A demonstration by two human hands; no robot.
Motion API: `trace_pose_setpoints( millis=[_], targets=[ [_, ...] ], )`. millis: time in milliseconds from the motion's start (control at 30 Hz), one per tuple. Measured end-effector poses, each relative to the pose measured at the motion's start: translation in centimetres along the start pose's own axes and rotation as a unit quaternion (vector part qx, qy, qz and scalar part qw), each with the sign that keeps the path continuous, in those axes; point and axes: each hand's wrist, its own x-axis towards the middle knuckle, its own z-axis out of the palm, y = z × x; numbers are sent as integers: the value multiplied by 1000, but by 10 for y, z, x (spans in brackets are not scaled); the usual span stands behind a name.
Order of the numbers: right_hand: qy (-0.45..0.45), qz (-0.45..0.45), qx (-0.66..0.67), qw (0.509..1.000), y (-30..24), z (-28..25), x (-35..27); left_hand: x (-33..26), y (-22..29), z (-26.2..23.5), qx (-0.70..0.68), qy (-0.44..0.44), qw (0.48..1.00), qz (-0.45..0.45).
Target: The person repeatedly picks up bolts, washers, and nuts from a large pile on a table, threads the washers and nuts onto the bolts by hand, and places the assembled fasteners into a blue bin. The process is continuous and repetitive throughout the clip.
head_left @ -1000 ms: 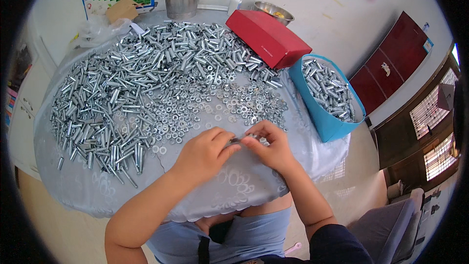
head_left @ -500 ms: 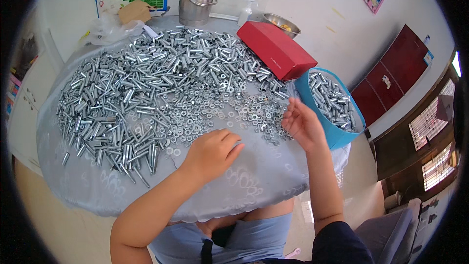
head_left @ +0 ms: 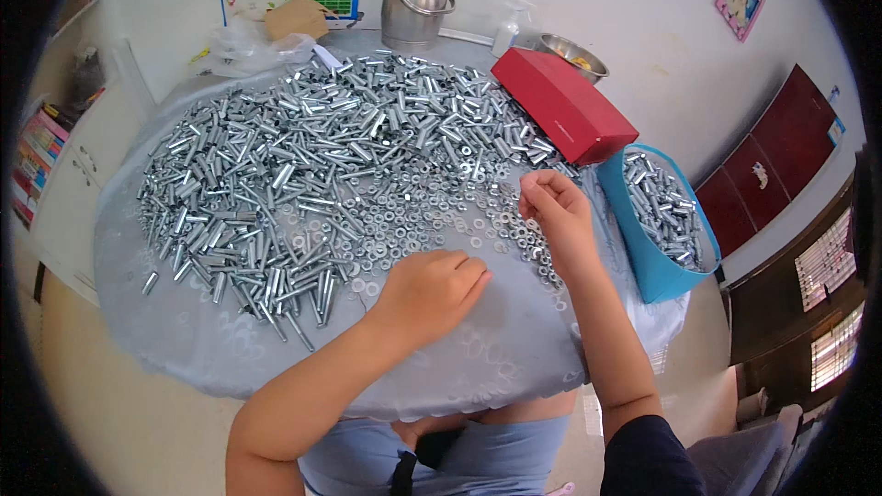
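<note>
My left hand (head_left: 432, 296) hovers over the near part of the cloth, its fingers curled and thumb pressed against them; whatever it may hold is hidden. My right hand (head_left: 557, 211) is raised at the right edge of the loose washers (head_left: 404, 225), thumb and fingertips drawn together in a pinch. Anything between those fingertips is too small to make out. Behind the washers spreads a large heap of silvery metal sleeves and bolts (head_left: 276, 156). Right of my right hand stands a blue fabric bin (head_left: 657, 285) filled with similar metal pieces (head_left: 663, 211).
A red box (head_left: 565, 106) lies across the heap's right side. Along the back of the table (head_left: 184, 340) are a steel pot (head_left: 415, 9), a spray bottle (head_left: 507, 32), a metal bowl (head_left: 593, 67) and a plastic bag (head_left: 253, 50) with brown paper.
The whole view has shifted. My right hand has moved left from beside the bin to over the washers, its fingers closing to a pinch. My left thumb has drawn in against the fingers.
</note>
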Motion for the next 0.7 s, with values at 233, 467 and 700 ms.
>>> trace_pose_setpoints(
  millis=[233,467,700],
  targets=[
    [5,-138,-160,977,30,7,-7,8,-11,-47,82,69,991,-79],
    [-134,-171,-304,928,27,21,-24,1,-20,-52,-20,228,956,-184],
    [-182,-253,-348,884,16,14,-30,-97,-21,-61,-78,349,877,-320]
  ],
)
